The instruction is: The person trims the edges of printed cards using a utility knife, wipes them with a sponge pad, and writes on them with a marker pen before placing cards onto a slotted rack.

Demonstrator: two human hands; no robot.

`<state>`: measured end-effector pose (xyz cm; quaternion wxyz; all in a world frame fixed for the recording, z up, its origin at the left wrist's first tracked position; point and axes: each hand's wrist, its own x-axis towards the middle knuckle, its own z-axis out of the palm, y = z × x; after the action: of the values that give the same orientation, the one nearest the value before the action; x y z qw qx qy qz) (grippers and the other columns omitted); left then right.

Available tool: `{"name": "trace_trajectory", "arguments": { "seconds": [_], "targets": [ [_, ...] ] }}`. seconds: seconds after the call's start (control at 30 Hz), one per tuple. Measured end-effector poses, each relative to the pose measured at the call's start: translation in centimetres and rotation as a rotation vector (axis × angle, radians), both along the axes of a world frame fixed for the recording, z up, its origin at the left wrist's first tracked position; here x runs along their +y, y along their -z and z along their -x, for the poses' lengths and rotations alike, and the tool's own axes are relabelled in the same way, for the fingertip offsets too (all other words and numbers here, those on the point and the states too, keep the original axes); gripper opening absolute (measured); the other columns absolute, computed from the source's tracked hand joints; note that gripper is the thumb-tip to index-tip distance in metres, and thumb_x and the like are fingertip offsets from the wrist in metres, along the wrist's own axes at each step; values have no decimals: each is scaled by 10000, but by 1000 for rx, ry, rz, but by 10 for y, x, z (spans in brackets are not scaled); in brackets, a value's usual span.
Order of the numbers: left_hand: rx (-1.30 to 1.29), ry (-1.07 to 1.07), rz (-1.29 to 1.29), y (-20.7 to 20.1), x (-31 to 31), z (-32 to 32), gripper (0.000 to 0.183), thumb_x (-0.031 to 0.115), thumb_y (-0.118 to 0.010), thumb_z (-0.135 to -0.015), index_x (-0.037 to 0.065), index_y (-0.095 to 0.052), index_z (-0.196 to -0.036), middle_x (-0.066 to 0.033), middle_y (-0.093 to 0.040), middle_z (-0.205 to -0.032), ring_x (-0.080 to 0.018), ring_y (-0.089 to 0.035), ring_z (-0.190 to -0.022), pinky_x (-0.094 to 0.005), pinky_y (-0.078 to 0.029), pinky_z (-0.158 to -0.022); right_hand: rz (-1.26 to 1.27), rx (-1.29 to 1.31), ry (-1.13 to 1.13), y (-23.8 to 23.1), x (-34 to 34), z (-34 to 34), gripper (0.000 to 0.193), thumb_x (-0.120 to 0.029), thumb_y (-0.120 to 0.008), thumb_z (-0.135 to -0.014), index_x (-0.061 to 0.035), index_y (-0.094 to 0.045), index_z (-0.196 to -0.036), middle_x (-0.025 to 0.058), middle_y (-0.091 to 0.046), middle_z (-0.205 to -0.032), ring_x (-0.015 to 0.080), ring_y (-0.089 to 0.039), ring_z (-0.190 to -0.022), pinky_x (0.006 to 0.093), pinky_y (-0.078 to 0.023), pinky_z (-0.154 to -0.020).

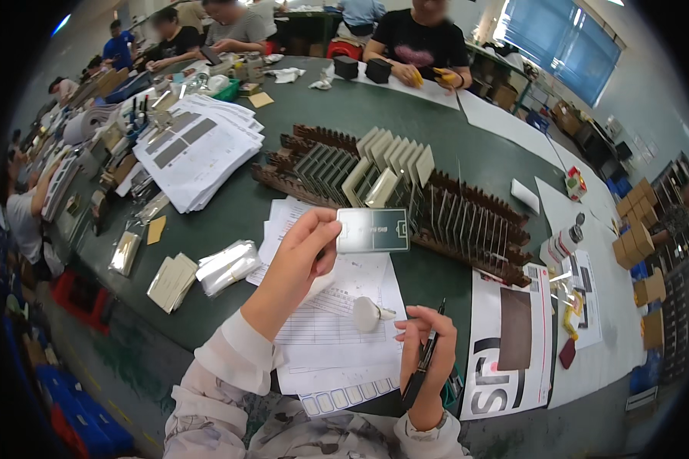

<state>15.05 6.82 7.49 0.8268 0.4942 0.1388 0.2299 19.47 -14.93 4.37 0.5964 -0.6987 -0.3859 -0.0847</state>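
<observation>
One green worktop spreads wide, open behind two slotted brown racks of standing panels. Paper sheets lie before the racks, a bare green strip along their right edge. The left hand pinches a grey-green card by its left end, other edges free, above the sheets' far end. The right hand, loosely curled, holds a slim black pen.

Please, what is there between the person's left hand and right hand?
In the head view, printed sheets and a white round-headed object lie between left hand and right hand; whether the right hand touches it is unclear.
</observation>
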Motion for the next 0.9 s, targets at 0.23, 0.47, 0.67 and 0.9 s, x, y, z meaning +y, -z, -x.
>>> {"name": "trace_trajectory", "arguments": {
  "seconds": [0.23,0.47,0.67,0.9],
  "targets": [
    [41,107,-142,-51,44,-52,142,183,-568,-968,93,-547,-1076,33,-455,-689,-38,-369,-507,-197,-237,-439,37,-132,-96,-4,-30,22,257,130,-568,-863,28,-545,-1097,181,-614,-995,217,-679,-766,275,-543,-644],
    [107,109,-182,-55,87,-129,120,149,-565,-960,87,-523,-1054,-4,-527,-880,-47,-378,-529,-193,-249,-420,24,-66,-138,1,-47,19,357,135,-651,-767,2,-598,-1094,168,-650,-959,284,-662,-773,327,-538,-666],
    [196,41,-229,-59,89,-210,139,134,-571,-956,70,-524,-1069,-59,-555,-909,-66,-371,-538,-199,-247,-412,-27,-107,-226,-12,-57,11,444,151,-615,-744,-4,-594,-1159,179,-610,-923,339,-602,-744,387,-498,-651],
    [219,-18,-365,-62,98,-277,108,109,-560,-948,1,-560,-941,-101,-610,-864,-71,-379,-498,-223,-249,-394,48,131,-315,17,-61,17,408,114,-618,-734,6,-604,-1128,167,-614,-916,313,-598,-709,366,-487,-615]
  ]
}}
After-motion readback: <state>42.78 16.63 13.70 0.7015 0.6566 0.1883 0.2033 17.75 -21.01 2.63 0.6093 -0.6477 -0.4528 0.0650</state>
